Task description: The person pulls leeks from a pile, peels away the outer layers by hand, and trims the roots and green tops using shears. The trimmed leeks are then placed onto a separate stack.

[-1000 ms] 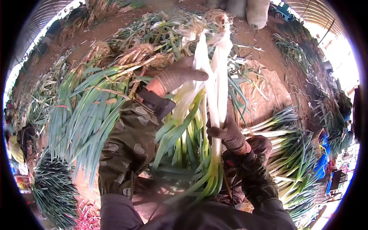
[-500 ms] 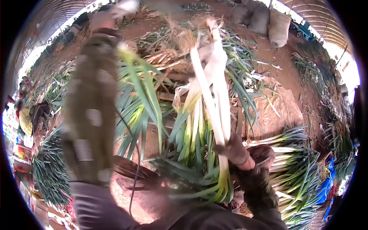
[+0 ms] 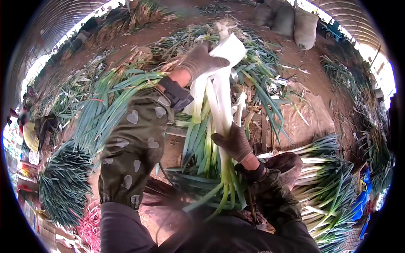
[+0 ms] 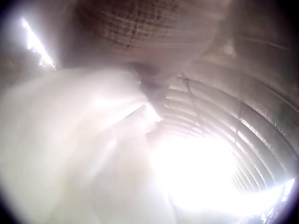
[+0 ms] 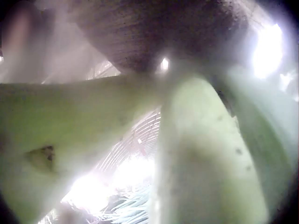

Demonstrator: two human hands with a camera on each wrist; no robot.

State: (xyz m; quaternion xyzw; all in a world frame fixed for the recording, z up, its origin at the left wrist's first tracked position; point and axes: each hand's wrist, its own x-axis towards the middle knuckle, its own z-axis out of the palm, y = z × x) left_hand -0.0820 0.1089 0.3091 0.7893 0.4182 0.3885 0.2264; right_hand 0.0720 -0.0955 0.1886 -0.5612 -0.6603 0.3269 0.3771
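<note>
In the head view a thick leek (image 3: 219, 99) stands nearly upright in front of me, its root end up and its green leaves spreading below. My gloved right hand (image 3: 234, 143) grips the stalk low down, near where the white turns green. Higher up, my gloved left hand (image 3: 201, 63) holds the broad white outer layer (image 3: 233, 49) near the root end, thumb across it and fingers partly hidden behind. In the left wrist view the white layer (image 4: 70, 149) fills much of the picture, blurred, under the glove. The right wrist view shows pale green leaf bases (image 5: 201, 149) close up.
More leeks with long green leaves (image 3: 101, 109) lie at the left, and trimmed white-stemmed leeks (image 3: 314, 168) are piled at the right. A dark green bundle (image 3: 63, 181) stands lower left beside pink strands (image 3: 90, 225). Filled sacks (image 3: 306, 29) stand at the back.
Half a second ago my left arm was swung out to the upper left, blurred; now that hand is back at the leek's upper part. My right hand has kept its grip and shifted slightly left.
</note>
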